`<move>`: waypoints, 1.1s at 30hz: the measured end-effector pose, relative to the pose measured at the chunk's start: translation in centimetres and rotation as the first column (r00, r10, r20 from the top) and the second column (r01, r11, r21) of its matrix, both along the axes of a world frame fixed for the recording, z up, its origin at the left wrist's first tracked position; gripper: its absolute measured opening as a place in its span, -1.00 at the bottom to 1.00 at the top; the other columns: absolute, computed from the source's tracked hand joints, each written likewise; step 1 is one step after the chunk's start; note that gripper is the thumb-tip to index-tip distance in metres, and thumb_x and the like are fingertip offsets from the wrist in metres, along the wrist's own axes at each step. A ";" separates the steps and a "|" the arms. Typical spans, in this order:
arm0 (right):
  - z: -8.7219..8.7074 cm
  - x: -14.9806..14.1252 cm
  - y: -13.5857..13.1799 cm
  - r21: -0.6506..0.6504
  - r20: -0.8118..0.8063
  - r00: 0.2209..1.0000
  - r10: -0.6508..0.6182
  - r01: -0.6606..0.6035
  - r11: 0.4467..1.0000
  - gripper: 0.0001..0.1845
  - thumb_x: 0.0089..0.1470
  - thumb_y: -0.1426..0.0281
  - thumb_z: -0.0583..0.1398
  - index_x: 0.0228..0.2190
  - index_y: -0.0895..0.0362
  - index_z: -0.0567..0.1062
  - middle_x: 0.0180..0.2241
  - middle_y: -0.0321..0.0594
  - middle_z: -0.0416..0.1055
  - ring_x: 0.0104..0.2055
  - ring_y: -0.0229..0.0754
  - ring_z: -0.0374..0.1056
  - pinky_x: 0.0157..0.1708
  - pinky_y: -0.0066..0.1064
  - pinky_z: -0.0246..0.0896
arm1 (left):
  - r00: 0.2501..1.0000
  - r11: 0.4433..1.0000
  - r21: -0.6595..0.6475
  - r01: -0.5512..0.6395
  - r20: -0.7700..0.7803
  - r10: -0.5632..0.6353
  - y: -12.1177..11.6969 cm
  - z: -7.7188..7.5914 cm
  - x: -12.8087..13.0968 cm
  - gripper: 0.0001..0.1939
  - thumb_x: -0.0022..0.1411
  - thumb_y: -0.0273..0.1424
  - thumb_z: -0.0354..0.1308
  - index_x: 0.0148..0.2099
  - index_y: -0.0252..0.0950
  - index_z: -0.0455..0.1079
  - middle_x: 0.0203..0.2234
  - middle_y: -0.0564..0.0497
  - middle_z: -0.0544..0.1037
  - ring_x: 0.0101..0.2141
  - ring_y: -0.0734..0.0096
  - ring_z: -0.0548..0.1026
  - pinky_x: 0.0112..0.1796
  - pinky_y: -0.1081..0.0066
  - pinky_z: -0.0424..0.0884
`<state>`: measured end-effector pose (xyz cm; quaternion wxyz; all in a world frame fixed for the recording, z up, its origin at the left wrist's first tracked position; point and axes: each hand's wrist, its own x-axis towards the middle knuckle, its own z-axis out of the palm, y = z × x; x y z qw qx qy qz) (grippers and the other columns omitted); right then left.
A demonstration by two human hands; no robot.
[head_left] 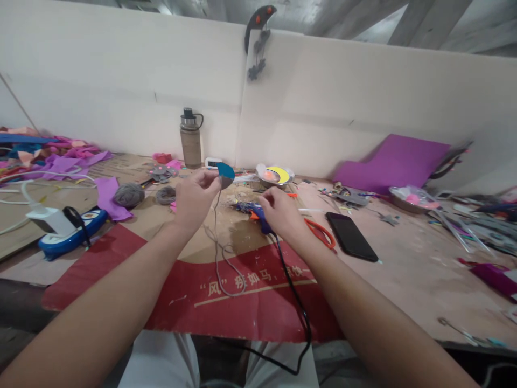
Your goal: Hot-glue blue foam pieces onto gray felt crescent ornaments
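Observation:
My left hand (197,195) pinches a small rounded felt piece (226,171), blue on top with a grey lower part, raised above the table. From those fingers a thin grey yarn (216,231) hangs and loops over the red and brown cardboard (169,293). Curled fingers with the tips together mark my right hand (278,213); whatever they hold, if anything, I cannot make out. A blue glue gun (247,207) with an orange trigger lies just beside and partly beneath that hand, its black cord (291,285) running off the table's front edge.
Orange-handled scissors (321,234) and a black phone (351,236) lie right. Behind are a metal bowl with a yellow crescent (279,175) and a bottle (191,141). Left are grey yarn balls (129,195), a power strip (72,233) and felt scraps (52,153). Purple felt (390,164) leans at back right.

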<state>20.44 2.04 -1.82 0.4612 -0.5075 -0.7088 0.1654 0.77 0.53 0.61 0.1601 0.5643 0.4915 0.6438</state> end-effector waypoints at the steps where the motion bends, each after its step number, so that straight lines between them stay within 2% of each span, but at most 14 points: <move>1: 0.3 -1.0 -0.6 -0.026 -0.103 0.991 0.082 -0.085 0.996 -0.90 0.06 0.32 0.16 -0.42 0.08 0.34 -0.40 -0.23 0.40 -0.29 -0.15 0.34 -0.15 -0.18 0.25 | 0.999 1.000 0.021 -0.012 -0.041 0.012 -0.2 0.1 0.2 -0.90 0.05 -0.42 0.23 -0.35 -0.26 0.56 -0.48 0.04 0.59 -0.40 0.41 0.52 -0.24 0.46 0.43; 3: 0.9 -3.5 -1.6 -0.098 -0.368 0.897 0.243 -0.298 0.950 -0.81 0.02 0.33 0.20 -0.32 0.07 0.29 -0.24 -0.20 0.43 -0.16 -0.19 0.37 -0.06 -0.22 0.26 | 0.994 0.998 0.062 -0.017 -0.103 0.024 -0.6 0.1 0.4 -0.90 0.04 -0.45 0.23 -0.34 -0.24 0.56 -0.43 0.05 0.60 -0.36 0.41 0.53 -0.19 0.45 0.42; 4: 1.1 -4.7 -1.9 -0.110 -0.517 0.806 0.290 -0.398 0.911 -0.77 0.01 0.35 0.21 -0.31 0.07 0.25 -0.24 -0.21 0.43 -0.17 -0.22 0.38 -0.06 -0.25 0.28 | 0.992 0.997 0.079 -0.016 -0.126 0.026 -0.7 0.1 0.5 -0.89 0.04 -0.47 0.23 -0.34 -0.23 0.56 -0.40 0.05 0.61 -0.35 0.41 0.53 -0.17 0.45 0.41; 6: 1.3 -6.4 -2.3 -0.134 -0.711 0.632 0.309 -0.553 0.822 -0.72 0.01 0.36 0.21 -0.28 0.07 0.20 -0.33 -0.27 0.41 -0.28 -0.26 0.39 -0.13 -0.27 0.32 | 0.987 0.996 0.093 -0.014 -0.155 0.028 -0.7 0.0 0.5 -0.88 0.05 -0.47 0.22 -0.33 -0.22 0.55 -0.39 0.05 0.61 -0.35 0.42 0.54 -0.17 0.45 0.41; 8: 1.5 -7.0 -2.4 -0.156 -0.781 0.559 0.280 -0.608 0.779 -0.73 0.03 0.36 0.20 -0.28 0.06 0.19 -0.45 -0.38 0.32 -0.45 -0.32 0.32 -0.29 -0.32 0.33 | 0.988 0.997 0.074 -0.004 -0.155 0.015 -0.6 -0.1 0.5 -0.88 0.06 -0.46 0.20 -0.33 -0.24 0.55 -0.41 0.05 0.61 -0.36 0.43 0.54 -0.19 0.45 0.42; 10: 1.4 -6.7 -2.3 -0.169 -0.765 0.587 0.264 -0.579 0.798 -0.76 0.04 0.34 0.20 -0.29 0.06 0.22 -0.52 -0.47 0.19 -0.55 -0.38 0.17 -0.46 -0.43 0.23 | 0.995 0.999 0.022 0.034 -0.090 -0.032 -0.4 -0.2 0.4 -0.88 0.08 -0.43 0.20 -0.31 -0.26 0.55 -0.42 0.04 0.60 -0.38 0.43 0.54 -0.22 0.44 0.45; 12: 1.3 -6.0 -2.1 -0.148 -0.701 0.664 0.260 -0.492 0.858 -0.81 0.03 0.33 0.21 -0.33 0.06 0.28 -0.53 -0.47 0.14 -0.57 -0.40 0.06 -0.55 -0.49 0.09 | 0.991 0.992 -0.044 0.118 0.065 -0.115 -0.1 -0.3 0.5 -0.87 0.08 -0.37 0.23 -0.30 -0.30 0.53 -0.44 0.02 0.60 -0.40 0.43 0.54 -0.26 0.42 0.49; 15: 1.1 -5.3 -1.5 -0.067 -0.594 0.769 0.236 -0.340 0.938 -0.88 0.05 0.32 0.18 -0.39 0.08 0.33 -0.49 -0.40 0.20 -0.52 -0.38 0.07 -0.54 -0.49 0.04 | 0.927 0.961 -0.115 0.253 0.314 -0.206 0.2 -0.4 0.8 -0.81 0.02 -0.32 0.30 -0.35 -0.35 0.48 -0.45 0.00 0.58 -0.44 0.44 0.53 -0.30 0.38 0.54; 17: 0.9 -5.1 -1.1 -0.021 -0.567 0.796 0.212 -0.271 0.962 -0.88 0.05 0.32 0.17 -0.40 0.09 0.34 -0.49 -0.38 0.23 -0.50 -0.35 0.10 -0.50 -0.46 0.07 | 0.886 0.941 -0.140 0.308 0.402 -0.230 0.2 -0.5 1.1 -0.78 -0.02 -0.32 0.33 -0.37 -0.37 0.46 -0.46 -0.01 0.56 -0.45 0.44 0.54 -0.32 0.37 0.55; 26: 0.6 -4.7 -1.2 0.022 -0.538 0.826 0.169 -0.186 0.982 -0.90 0.06 0.35 0.18 -0.41 0.08 0.33 -0.52 -0.39 0.21 -0.49 -0.32 0.10 -0.44 -0.43 0.09 | 0.813 0.907 -0.150 0.393 0.517 -0.267 -0.5 -0.1 1.7 -0.76 -0.11 -0.38 0.35 -0.40 -0.32 0.37 -0.53 0.07 0.51 -0.50 0.46 0.53 -0.37 0.37 0.56; 33: 0.5 -4.5 -1.5 0.061 -0.507 0.845 0.171 -0.162 0.985 -0.91 0.09 0.37 0.17 -0.37 0.08 0.31 -0.50 -0.39 0.20 -0.47 -0.32 0.13 -0.41 -0.41 0.12 | 0.805 0.909 -0.141 0.391 0.531 -0.264 -0.7 0.1 1.8 -0.77 -0.12 -0.39 0.33 -0.40 -0.32 0.36 -0.55 0.09 0.48 -0.51 0.49 0.52 -0.43 0.45 0.54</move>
